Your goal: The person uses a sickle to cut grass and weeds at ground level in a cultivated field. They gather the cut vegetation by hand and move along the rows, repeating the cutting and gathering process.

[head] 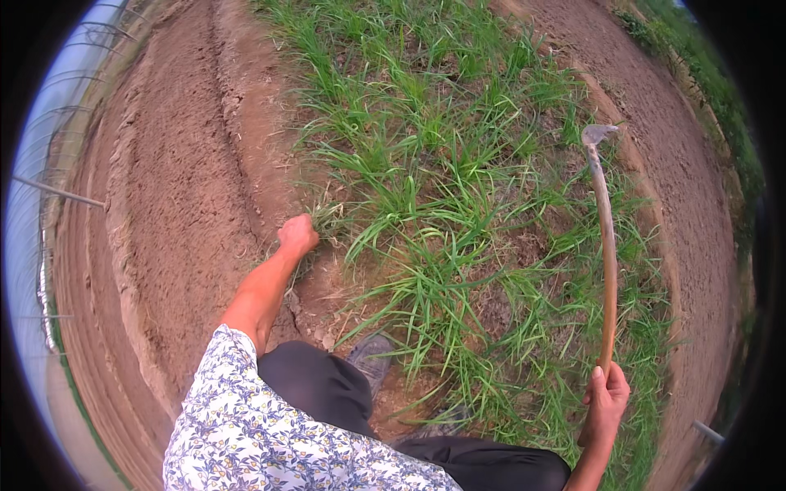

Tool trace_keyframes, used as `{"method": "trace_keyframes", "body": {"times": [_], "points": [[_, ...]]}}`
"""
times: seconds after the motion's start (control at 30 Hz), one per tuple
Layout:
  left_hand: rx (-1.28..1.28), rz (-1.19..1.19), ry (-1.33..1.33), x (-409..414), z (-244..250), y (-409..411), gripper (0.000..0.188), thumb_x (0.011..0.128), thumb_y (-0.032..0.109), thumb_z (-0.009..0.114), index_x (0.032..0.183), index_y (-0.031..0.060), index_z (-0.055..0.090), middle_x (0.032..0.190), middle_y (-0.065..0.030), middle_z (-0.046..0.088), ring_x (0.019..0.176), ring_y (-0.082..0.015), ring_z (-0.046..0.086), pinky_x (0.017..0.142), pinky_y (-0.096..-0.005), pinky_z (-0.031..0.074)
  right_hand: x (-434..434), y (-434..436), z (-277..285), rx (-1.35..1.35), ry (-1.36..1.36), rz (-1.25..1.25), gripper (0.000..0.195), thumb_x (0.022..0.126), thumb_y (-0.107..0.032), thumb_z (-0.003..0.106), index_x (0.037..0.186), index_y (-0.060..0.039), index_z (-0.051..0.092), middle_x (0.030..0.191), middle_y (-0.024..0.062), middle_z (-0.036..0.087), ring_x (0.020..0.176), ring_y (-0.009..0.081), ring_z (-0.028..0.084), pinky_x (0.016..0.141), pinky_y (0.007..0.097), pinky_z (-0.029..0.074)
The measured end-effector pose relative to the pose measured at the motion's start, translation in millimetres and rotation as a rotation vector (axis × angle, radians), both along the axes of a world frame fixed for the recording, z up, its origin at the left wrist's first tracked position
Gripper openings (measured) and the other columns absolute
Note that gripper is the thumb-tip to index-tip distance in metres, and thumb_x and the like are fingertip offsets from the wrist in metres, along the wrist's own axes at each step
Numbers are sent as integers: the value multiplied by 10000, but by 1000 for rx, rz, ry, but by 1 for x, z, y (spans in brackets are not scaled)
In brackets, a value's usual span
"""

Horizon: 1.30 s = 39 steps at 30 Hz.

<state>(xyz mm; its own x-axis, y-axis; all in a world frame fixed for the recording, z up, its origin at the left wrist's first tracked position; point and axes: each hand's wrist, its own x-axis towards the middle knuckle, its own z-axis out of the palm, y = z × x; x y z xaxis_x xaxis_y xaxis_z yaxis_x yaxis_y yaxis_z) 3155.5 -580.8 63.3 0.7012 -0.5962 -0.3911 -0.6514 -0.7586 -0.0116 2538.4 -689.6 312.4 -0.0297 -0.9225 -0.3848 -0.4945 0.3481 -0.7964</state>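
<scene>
My left hand is closed in a fist around a clump of pulled grass weeds, at the left edge of the planted bed. Pale, dry-looking stems stick out beyond the fingers. At the right, my right hand grips the lower end of a hand hoe's wooden handle. The handle is slightly bent, and the metal hoe blade points away from me, over the bed's right side. Between my hands grow tufts of narrow-leaved green plants, similar to chives. Leaves hide much of the soil among them.
A bare soil furrow runs along the left, and a dirt path along the right. Plastic sheeting over hoops stands at the far left. My shoe is at the bed's near edge, close to the plants.
</scene>
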Motion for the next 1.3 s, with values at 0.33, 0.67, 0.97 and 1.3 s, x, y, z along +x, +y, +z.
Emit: {"method": "trace_keyframes", "body": {"times": [0.33, 0.67, 0.97, 1.3], "points": [[33, 109, 41, -6, 34, 0, 335, 753, 173, 614, 1064, 77, 694, 1112, -194, 695, 1076, -373, 658, 883, -471, 531, -7, 2, 1, 3, -17, 20, 227, 965, -207, 653, 1068, -6, 627, 726, -47, 523, 602, 25, 453, 480, 201, 378], [67, 54, 56, -5, 42, 4, 344, 753, 198, 632, 1067, 77, 698, 1112, -197, 697, 1072, -380, 661, 876, -483, 535, -14, -1, -1, -54, -120, -63, 230, 965, -189, 654, 1093, -1, 626, 720, -34, 531, 558, 35, 456, 464, 203, 371], [-4, 42, 101, -26, 63, 3, 384, 722, 194, 667, 1093, 100, 686, 1102, -192, 700, 1080, -381, 650, 893, -466, 520, -33, -9, -2, -155, -235, -187, 294, 988, -247, 631, 1145, 1, 613, 683, -17, 543, 525, 43, 469, 449, 195, 381], [-35, -57, 112, -25, 63, 0, 418, 684, 204, 707, 1095, 131, 697, 1039, -190, 713, 1007, -382, 675, 846, -470, 532, -47, -15, -4, -140, -379, -378, 284, 992, -305, 622, 1093, -39, 619, 683, -16, 569, 496, 59, 501, 427, 195, 405]]}}
